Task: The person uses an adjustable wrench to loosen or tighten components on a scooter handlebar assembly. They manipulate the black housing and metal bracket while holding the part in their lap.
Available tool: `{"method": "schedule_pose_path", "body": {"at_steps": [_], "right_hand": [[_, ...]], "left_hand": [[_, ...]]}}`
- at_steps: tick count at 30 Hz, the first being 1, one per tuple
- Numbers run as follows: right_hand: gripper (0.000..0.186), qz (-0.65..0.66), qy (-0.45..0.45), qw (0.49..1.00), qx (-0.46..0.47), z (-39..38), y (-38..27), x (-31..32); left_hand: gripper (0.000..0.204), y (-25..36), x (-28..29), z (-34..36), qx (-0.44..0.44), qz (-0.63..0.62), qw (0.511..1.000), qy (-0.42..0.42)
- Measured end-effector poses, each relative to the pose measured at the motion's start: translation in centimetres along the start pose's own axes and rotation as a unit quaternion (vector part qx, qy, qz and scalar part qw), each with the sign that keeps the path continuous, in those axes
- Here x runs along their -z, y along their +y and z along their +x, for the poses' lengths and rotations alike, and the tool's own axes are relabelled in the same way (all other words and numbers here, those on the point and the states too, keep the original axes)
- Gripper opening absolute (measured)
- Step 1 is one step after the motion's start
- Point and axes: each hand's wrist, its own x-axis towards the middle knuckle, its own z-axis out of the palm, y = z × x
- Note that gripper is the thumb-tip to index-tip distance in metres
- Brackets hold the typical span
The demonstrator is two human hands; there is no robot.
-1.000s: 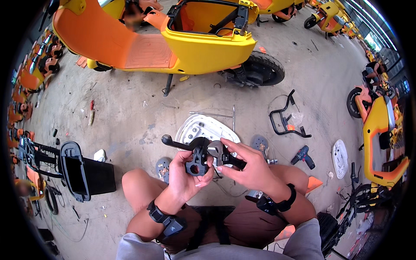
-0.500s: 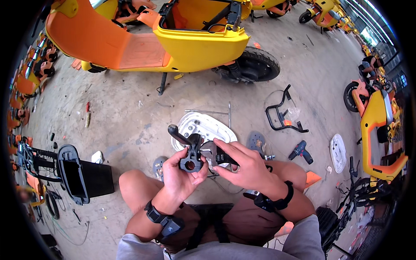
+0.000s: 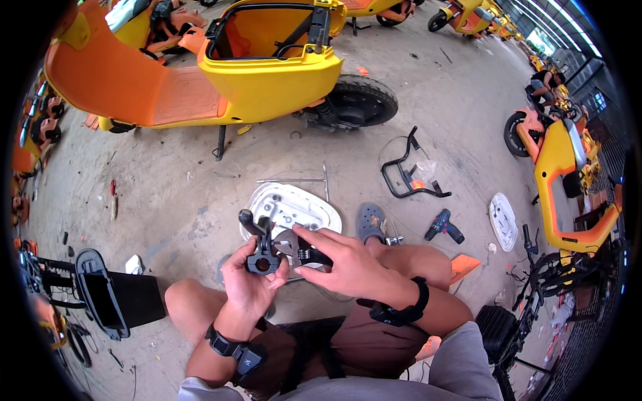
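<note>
My left hand [image 3: 244, 289] is closed round a black brake lever [image 3: 263, 248], whose round clamp faces up towards me and whose lever arm points away to the far left. My right hand [image 3: 358, 267] grips an adjustable wrench [image 3: 286, 244] with a grey metal head and a dark handle. The wrench's jaws are up against the side of the brake lever's bracket; exactly what they bite on is hidden by the fingers. Both hands are over my lap, just nearer than a white plastic shell [image 3: 314, 212] on the floor.
A yellow and orange scooter [image 3: 267, 87] stands ahead. To the right lie a black tubular frame [image 3: 394, 186], a cordless drill [image 3: 444, 226] and a white oval panel [image 3: 503, 220]. A black bin [image 3: 137, 294] is at left. Another person [image 3: 545, 85] crouches far right.
The scene has slid leftwards and slightly down at the right as my view turned. Both hands keep their holds; the brake lever is tipped a little differently, its arm now looking shorter.
</note>
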Motion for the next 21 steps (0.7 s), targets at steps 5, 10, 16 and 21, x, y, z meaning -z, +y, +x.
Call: {"method": "schedule_pose_path", "body": {"at_steps": [5,10,16,21], "right_hand": [[0.068,0.003,-0.047,0.998,-0.037,0.3,0.7,0.1],[0.068,0.019,-0.048,0.998,-0.034,-0.2,1.0,0.2],[0.070,0.017,-0.059,0.997,-0.054,-0.2,0.7,0.2],[0.070,0.026,-0.050,0.998,-0.038,0.0,1.2,-0.5]], "left_hand": [[0.034,-0.5,-1.4,0.1,-0.065,-0.011,0.996,0.068],[0.037,-1.0,-1.3,0.3,-0.070,0.004,0.995,0.068],[0.041,-1.1,-1.0,0.5,-0.067,0.042,0.993,0.092],[0.040,-0.9,-1.4,0.4,-0.045,0.051,0.987,0.145]]}}
